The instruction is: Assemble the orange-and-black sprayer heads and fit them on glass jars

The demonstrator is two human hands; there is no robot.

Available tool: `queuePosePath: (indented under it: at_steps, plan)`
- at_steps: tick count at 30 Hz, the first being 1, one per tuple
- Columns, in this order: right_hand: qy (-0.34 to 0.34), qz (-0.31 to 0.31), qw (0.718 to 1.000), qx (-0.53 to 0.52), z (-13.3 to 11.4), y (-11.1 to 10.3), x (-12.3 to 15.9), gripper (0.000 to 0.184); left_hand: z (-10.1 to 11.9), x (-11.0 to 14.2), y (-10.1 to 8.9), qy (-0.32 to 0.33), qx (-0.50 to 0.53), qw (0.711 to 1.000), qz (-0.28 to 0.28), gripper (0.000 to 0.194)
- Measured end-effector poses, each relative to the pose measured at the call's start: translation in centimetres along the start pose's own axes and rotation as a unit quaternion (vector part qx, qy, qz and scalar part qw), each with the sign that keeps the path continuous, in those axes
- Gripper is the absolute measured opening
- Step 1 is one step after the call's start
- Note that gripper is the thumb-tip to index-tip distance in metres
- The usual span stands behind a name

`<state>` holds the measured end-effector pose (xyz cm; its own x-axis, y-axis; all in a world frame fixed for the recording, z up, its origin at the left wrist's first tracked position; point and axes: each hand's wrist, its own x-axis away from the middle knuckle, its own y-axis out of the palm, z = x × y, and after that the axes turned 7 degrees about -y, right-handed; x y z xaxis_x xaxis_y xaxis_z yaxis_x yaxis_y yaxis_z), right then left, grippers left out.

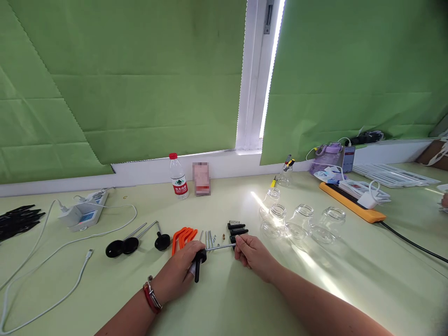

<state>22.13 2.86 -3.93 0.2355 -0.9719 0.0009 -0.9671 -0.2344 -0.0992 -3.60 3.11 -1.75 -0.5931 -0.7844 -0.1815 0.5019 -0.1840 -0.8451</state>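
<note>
My left hand (177, 275) is closed around a black round cap (201, 255) that has a black peg pointing down. From this cap a thin metal rod (220, 247) runs to the right. The fingers of my right hand (254, 254) pinch the rod's far end; whether a small part is also between them is hidden. Just behind that hand lie black cylindrical pieces (239, 231) with a spring (234, 222). Orange bent handles (184, 237) and several metal screws (210, 239) lie behind my left hand. Black discs with rods (130, 245) rest further left.
Several clear glass jars (304, 217) stand to the right, behind my right forearm. A white power strip (86, 219) and cable (79, 280) occupy the left. A water bottle (179, 182) stands at the back; an orange power strip (352, 204) lies right. Another person's hand (444, 200) shows at the right edge.
</note>
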Motion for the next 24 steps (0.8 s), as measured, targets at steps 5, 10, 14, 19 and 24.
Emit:
queuePosePath:
  at_steps: [5,10,14,19,24]
  plan:
    - [-0.005,-0.003,1.0,-0.016,-0.11,0.04,0.05,0.038,-0.12,0.05,0.09,-0.006,0.002,1.0,0.001,0.06]
    - [0.0,0.004,1.0,0.004,-0.14,0.05,0.0,0.045,-0.14,0.02,0.11,-0.004,-0.001,1.0,0.003,0.061]
    - [-0.003,-0.006,1.0,0.001,-0.24,0.03,0.04,0.04,0.13,-0.02,0.04,0.002,0.008,1.0,0.0,0.058]
    - [0.004,-0.007,1.0,-0.002,-0.27,0.04,0.12,0.042,0.34,-0.04,-0.04,-0.011,0.021,1.0,-0.006,0.054]
    - [-0.005,-0.015,1.0,0.017,-0.32,0.09,0.14,0.04,0.15,0.13,0.1,0.01,0.009,1.0,-0.002,0.062]
